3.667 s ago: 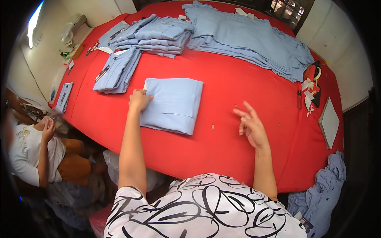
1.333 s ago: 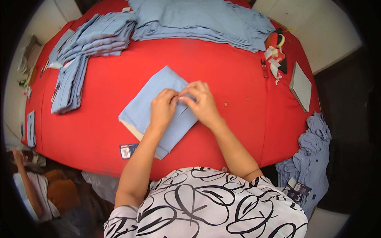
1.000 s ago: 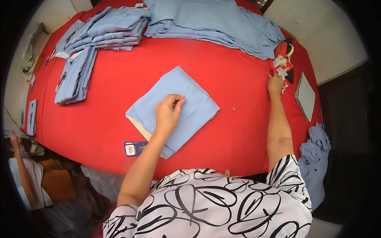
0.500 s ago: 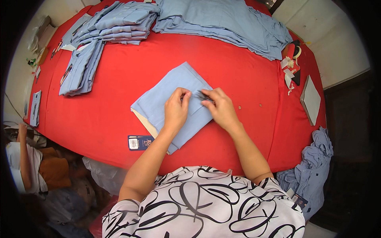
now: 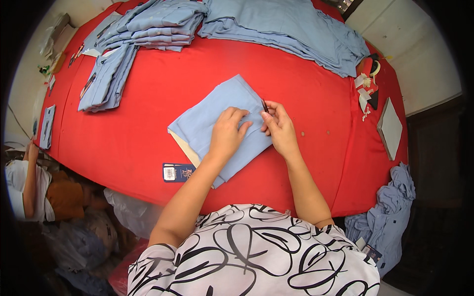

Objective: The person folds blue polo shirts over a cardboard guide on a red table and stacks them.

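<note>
Blue folded cloth [image 5: 202,123] lies mid-frame beneath our loosely spread left hand [image 5: 227,132]; our right hand [image 5: 279,129] pinches a dark tool [image 5: 265,105].

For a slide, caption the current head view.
Left hand on folded blue garment, right hand holding small dark tool, over red-covered table.
</note>
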Tool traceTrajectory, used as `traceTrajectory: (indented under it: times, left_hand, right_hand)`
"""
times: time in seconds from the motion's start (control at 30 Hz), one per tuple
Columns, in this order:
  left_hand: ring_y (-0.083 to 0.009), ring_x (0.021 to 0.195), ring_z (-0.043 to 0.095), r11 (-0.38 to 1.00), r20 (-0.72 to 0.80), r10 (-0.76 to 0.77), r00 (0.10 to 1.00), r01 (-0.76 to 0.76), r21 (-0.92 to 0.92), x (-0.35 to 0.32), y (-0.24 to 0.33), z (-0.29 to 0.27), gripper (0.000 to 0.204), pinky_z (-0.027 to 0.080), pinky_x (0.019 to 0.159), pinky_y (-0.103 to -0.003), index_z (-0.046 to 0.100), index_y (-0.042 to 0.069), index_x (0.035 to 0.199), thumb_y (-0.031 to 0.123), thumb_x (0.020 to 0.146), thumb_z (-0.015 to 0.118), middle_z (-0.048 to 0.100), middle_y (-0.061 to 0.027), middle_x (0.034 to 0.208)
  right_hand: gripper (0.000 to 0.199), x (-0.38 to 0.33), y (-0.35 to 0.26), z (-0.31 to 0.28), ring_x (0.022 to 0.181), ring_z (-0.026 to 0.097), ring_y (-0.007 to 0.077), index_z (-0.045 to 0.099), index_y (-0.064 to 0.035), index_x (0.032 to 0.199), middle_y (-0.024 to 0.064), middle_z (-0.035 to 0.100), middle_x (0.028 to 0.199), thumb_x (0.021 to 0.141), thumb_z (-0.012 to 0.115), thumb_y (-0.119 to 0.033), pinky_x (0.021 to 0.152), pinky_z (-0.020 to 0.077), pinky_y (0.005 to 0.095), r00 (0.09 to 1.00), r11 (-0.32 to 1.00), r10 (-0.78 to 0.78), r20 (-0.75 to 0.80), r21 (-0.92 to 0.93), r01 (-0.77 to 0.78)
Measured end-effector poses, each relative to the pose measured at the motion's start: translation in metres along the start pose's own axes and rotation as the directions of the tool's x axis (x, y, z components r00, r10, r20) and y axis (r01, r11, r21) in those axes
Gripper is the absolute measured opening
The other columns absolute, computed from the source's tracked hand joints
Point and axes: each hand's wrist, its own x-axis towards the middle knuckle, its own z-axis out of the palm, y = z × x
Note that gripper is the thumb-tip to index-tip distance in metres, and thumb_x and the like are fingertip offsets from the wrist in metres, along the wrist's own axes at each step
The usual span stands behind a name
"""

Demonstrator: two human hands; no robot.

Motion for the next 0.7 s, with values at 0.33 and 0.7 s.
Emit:
traceTrajectory:
  times: [0.33,0.7]
  left_hand:
    - [-0.0252,0.075,0.065,0.965,0.027,-0.199,0.98,0.201,-0.169,0.008,-0.007,-0.007,0.013,0.051,0.068,-0.036,0.065,-0.002,0.087,0.011,0.089,0.066,0.066,-0.0138,0.089]
    - [-0.0165,0.079,0.064,0.819,0.074,-0.411,0.909,0.403,-0.409,-0.008,-0.026,-0.036,0.012,0.052,0.07,-0.031,0.064,-0.001,0.095,0.011,0.093,0.064,0.065,-0.0064,0.088]
  right_hand:
    - [0.028,-0.014,-0.003,0.003,0.076,0.064,0.0205,0.06,0.0001,0.115,0.0107,0.066,0.098,0.09,0.065,-0.013,0.071,0.0516,0.033,0.987,0.919,-0.162,0.019,-0.361,0.158]
    - [0.022,-0.015,-0.007,0.009,0.089,0.066,0.0272,0.063,-0.0011,0.11,0.0139,0.065,0.103,0.092,0.062,-0.014,0.078,0.0516,0.0375,0.981,0.893,-0.194,0.006,-0.413,0.179]
